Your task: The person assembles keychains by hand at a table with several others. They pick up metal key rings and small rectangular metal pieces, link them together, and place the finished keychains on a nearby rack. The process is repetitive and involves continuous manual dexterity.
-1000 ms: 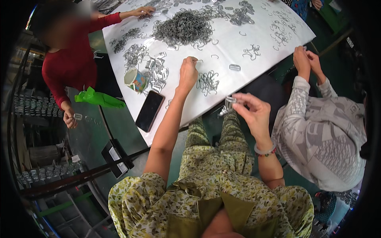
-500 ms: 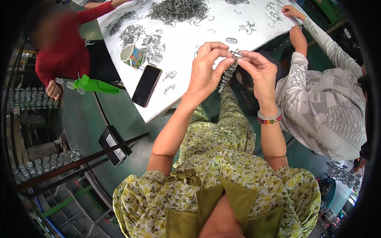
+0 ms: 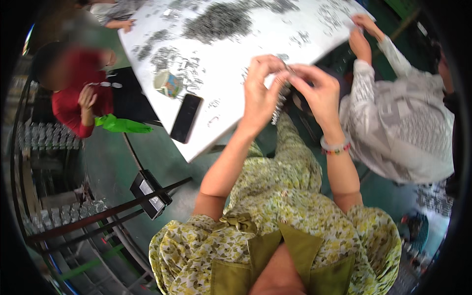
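Above the near edge of the table my left hand [image 3: 260, 93] and my right hand [image 3: 319, 93] meet, thumbs and forefingers pinched together. Between their fingertips is a small metal piece, blurred and mostly covered by the fingers. Just below hangs a strip of small linked metal pieces [image 3: 279, 107], partly behind my left thumb. A bracelet of coloured beads [image 3: 337, 150] and a pale bangle circle my right wrist. Beyond my fingers a small flat metal piece [image 3: 281, 57] lies on the white tabletop [image 3: 226, 73].
A dark phone [image 3: 186, 118] and a patterned cup [image 3: 167, 83] stand left of my hands, near scattered metal parts [image 3: 189, 73]. A large heap of metal rings [image 3: 216, 22] lies farther back. People work on both sides; one in red [image 3: 93, 91] holds small pieces. A metal frame [image 3: 108, 209] stands lower left.
My fingertips have drawn closer over the metal piece, and the strip still hangs below. The person in red has raised a hand with pieces. The whole view has shifted slightly and blurred.
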`<state>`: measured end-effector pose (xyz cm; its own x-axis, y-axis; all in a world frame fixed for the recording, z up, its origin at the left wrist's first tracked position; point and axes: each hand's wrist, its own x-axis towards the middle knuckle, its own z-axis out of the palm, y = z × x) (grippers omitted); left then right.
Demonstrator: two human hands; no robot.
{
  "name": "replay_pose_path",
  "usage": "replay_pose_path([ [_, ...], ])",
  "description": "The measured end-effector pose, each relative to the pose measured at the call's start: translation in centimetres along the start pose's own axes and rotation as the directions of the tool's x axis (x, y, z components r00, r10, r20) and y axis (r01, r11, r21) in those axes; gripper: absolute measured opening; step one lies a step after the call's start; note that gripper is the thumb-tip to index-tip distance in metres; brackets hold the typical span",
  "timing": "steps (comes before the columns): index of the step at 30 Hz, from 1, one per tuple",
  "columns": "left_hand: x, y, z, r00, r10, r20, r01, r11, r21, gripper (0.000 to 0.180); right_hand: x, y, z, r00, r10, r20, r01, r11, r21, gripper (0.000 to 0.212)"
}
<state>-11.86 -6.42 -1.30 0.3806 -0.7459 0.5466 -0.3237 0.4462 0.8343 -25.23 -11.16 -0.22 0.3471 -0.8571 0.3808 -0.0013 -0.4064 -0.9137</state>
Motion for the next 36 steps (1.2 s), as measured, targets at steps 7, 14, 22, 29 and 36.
replay_pose_path([
  [7, 1.2, 3.7, -1.9, 0.936, -0.205, 0.286, 0.251, 0.959, -0.134, 0.020, 0.5, 0.7, -0.3, 0.994, -0.082, 0.077, 0.077, 0.994, 0.076, 0.018],
  [14, 2.8, 5.7, -0.7, 0.936, -0.016, 0.352, 0.119, 0.955, -0.272, 0.028, 1.1, -0.5, -2.0, 0.985, -0.173, -0.004, 0.167, 0.948, 0.269, 0.014],
  [22, 3.2, 7.8, -0.4, 0.940, 0.109, 0.322, -0.080, 0.992, -0.102, 0.026, 0.8, -1.5, -1.6, 0.989, -0.114, -0.095, 0.143, 0.905, 0.400, 0.015],
  [29, 3.5, 7.7, -1.2, 0.928, 0.188, 0.321, -0.206, 0.978, 0.021, 0.029, 0.7, -1.3, -1.3, 0.961, -0.134, -0.243, 0.208, 0.927, 0.312, 0.013],
  [36, 0.2, -1.5, -5.4, 0.929, -0.271, 0.252, 0.120, 0.866, 0.486, 0.032, 0.6, -1.7, -2.9, 0.931, -0.227, -0.286, 0.308, 0.908, 0.285, 0.017],
])
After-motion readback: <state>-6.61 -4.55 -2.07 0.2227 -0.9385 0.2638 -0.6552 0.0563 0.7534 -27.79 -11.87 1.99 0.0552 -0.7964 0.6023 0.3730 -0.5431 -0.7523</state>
